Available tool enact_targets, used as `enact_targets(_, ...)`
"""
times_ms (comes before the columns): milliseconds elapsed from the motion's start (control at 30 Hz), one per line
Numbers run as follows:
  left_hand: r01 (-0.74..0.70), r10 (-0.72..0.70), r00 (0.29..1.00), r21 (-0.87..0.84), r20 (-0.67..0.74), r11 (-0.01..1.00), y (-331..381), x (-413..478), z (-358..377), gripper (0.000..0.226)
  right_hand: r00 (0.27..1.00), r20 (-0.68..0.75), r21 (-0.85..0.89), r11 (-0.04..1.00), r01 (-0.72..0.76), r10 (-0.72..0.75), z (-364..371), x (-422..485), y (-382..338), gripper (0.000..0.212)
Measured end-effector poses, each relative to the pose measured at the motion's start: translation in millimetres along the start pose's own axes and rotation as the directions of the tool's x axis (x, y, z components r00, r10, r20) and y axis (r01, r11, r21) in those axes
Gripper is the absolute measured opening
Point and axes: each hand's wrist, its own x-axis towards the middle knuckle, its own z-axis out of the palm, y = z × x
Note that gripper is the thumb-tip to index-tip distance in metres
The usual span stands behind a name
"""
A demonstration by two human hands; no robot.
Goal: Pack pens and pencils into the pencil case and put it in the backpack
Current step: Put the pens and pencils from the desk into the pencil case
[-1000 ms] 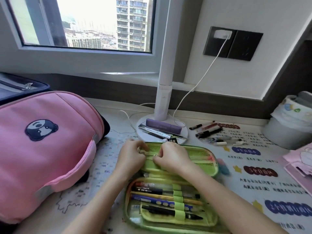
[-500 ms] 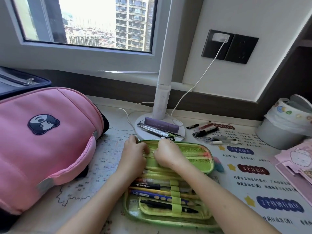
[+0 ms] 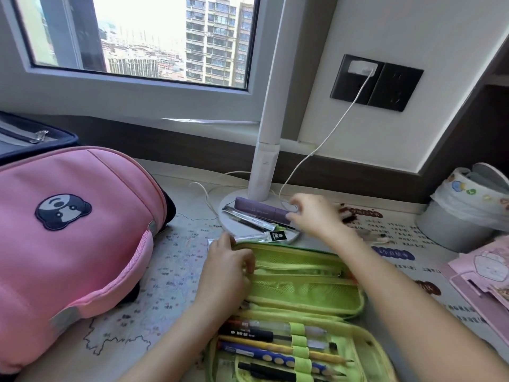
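Reaching over the open case (image 3: 303, 288), the right hand (image 3: 316, 216) is the nearer one and hovers at the right end of the purple box (image 3: 261, 209), which lies crosswise on the lamp base (image 3: 228, 205). Blur hides whether it grips. The left hand (image 3: 228, 263) pinches the case's flap, and the backpack (image 3: 68, 244) lies to the left.

One pink fabric backpack with a panda patch (image 3: 82, 244) lay on the desk, beside one open lime-green fabric pencil case (image 3: 303, 288). Five writing tools sat under the case's elastic loops: one clear-barrelled pen (image 3: 264, 324), two black pens (image 3: 248, 333), one yellow pencil (image 3: 264, 346) and one blue dotted pencil (image 3: 264, 357). One white desk lamp (image 3: 264, 161) carried one purple oblong box (image 3: 259, 210) and two clear plastic refill packets (image 3: 248, 220). Two bare hands showed, a left hand (image 3: 225, 260) and a right hand (image 3: 316, 216). The loose pens (image 3: 347, 216) beyond were blurred, perhaps three or four. One white lined bin (image 3: 454, 216) stood by.
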Motion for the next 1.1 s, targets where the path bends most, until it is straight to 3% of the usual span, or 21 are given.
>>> enact_targets(100,0.070,-0.063,0.997,-0.160,0.046,0.985,-1.8,3.1,-6.7,0.040,0.995,0.078,-0.120,0.991,0.067,-0.058,28.2,26.4,-7.8,0.025)
enact_targets(233,0.086,-0.076,0.996,-0.231,0.051,0.969,-2.7,3.6,-9.9,0.045,0.999,-0.003,-0.113,0.993,0.046,-0.047,38.0,33.2,-4.3,0.013)
enact_targets(367,0.085,-0.070,0.995,-0.222,0.074,0.971,-2.7,2.7,-6.9,0.015,0.981,-0.189,0.202,0.976,0.076,-0.037,4.1,-1.7,11.2,0.007)
enact_targets(467,0.097,-0.087,0.994,-0.178,0.066,0.979,-0.1,0.2,-3.7,0.029,0.992,-0.013,0.578,0.809,0.109,-0.124,-23.2,-51.3,21.4,0.016)
enact_targets(500,0.087,-0.083,0.996,-0.168,0.028,0.982,1.7,-0.9,-2.4,0.030,0.985,0.067,0.621,0.780,0.081,-0.156,-25.0,-64.6,24.9,0.018)
enact_targets(667,-0.017,0.004,0.989,-0.085,-0.150,0.996,5.5,-6.4,3.8,0.025,0.946,0.270,0.357,0.931,0.075,-0.179,-14.1,-80.1,42.6,0.016)
enact_targets(867,-0.086,0.069,0.984,-0.100,-0.166,0.991,6.9,-7.4,1.0,0.012,0.880,0.379,0.227,0.951,0.212,-0.287,-17.1,-78.2,23.8,0.016)
enact_targets(1000,-0.137,0.121,0.976,-0.079,-0.182,0.987,8.5,-9.0,0.7,0.018,0.790,0.517,0.056,0.934,0.352,-0.329,-18.9,-86.1,18.9,0.032)
enact_targets(1067,-0.155,0.141,0.972,-0.064,-0.189,0.986,8.5,-9.5,0.7,0.024,0.805,0.503,0.094,0.946,0.311,-0.314,-26.3,-84.1,19.5,0.037)
enact_targets(1100,-0.159,0.146,0.970,-0.054,-0.196,0.986,7.8,-8.9,0.9,0.026,0.849,0.437,0.168,0.954,0.247,-0.297,-28.7,-78.8,19.5,0.034)
